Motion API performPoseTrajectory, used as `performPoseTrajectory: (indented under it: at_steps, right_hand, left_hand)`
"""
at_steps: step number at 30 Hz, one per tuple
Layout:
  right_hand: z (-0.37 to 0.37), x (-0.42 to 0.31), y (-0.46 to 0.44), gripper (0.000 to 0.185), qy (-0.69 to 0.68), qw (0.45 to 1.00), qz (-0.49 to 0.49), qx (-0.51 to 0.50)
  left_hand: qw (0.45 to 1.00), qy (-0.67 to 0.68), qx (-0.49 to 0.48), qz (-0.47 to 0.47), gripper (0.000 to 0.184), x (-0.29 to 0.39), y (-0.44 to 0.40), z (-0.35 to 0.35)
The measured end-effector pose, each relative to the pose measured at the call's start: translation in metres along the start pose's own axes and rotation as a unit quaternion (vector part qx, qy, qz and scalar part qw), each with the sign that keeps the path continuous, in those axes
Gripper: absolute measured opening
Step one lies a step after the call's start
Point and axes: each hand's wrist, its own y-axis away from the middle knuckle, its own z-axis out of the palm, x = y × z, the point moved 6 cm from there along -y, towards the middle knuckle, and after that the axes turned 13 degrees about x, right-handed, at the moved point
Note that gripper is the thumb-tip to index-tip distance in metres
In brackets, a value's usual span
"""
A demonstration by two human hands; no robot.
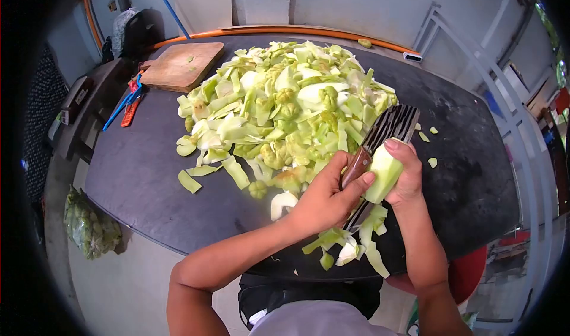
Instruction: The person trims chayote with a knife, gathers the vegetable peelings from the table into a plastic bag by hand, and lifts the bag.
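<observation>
A knife with a brown handle is in my left hand, whose fingers wrap around it. Its wide blade looks striped in dark and light and points up and away. My right hand grips a peeled pale-green vegetable close beside the handle, and my left thumb touches its side. Another striped piece shows under the hands; its link to the knife is hidden. Loose peels lie below them at the near table edge. A large heap of green peels and trimmings rises just beyond.
On the dark table, a wooden board lies at the far left, near a red tool and a blue one. A bag of green vegetables stands on the floor at left. A red tub sits below the right edge.
</observation>
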Motion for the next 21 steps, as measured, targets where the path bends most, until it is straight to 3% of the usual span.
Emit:
performPoseTrajectory:
  at_steps: [2, 5, 8, 11, 15, 18, 19, 21]
  right_hand:
    - [0.008, 0.003, 0.003, 0.017, -0.02, 0.999, -0.027, 0.034]
    - [0.004, 0.004, 0.001, 0.028, 0.004, 0.998, -0.053, 0.042]
    - [-0.005, 0.002, -0.003, 0.027, 0.082, 0.996, 0.023, 0.008]
    - [-0.003, 0.003, 0.001, 0.027, 0.015, 0.998, -0.03, 0.044]
    - [-0.009, 0.007, -0.004, 0.023, 0.068, 0.996, 0.004, 0.066]
    - [0.01, -0.005, -0.003, 0.029, 0.021, 0.997, -0.058, 0.052]
    - [0.015, -0.011, -0.002, 0.031, 0.005, 0.995, -0.082, 0.061]
    - [0.001, -0.014, 0.001, 0.059, 0.131, 0.985, -0.054, 0.098]
  left_hand:
    - [1.0, -0.004, 0.0, 0.009, 0.027, -0.002, -0.001, 0.001]
    - [1.0, 0.013, -0.004, 0.015, 0.026, -0.012, -0.002, 0.004]
    - [1.0, 0.023, -0.011, 0.007, 0.026, -0.015, -0.002, 0.008]
    - [1.0, 0.005, -0.008, -0.017, 0.027, -0.005, -0.002, 0.009]
    - [0.997, 0.045, -0.022, -0.058, 0.027, -0.008, -0.001, 0.01]
    - [0.999, -0.03, 0.017, 0.04, 0.026, -0.007, -0.011, 0.003]
    - [0.982, -0.112, 0.047, 0.143, 0.026, 0.002, -0.012, -0.002]
    - [0.893, -0.268, 0.108, 0.346, 0.024, 0.029, -0.007, -0.013]
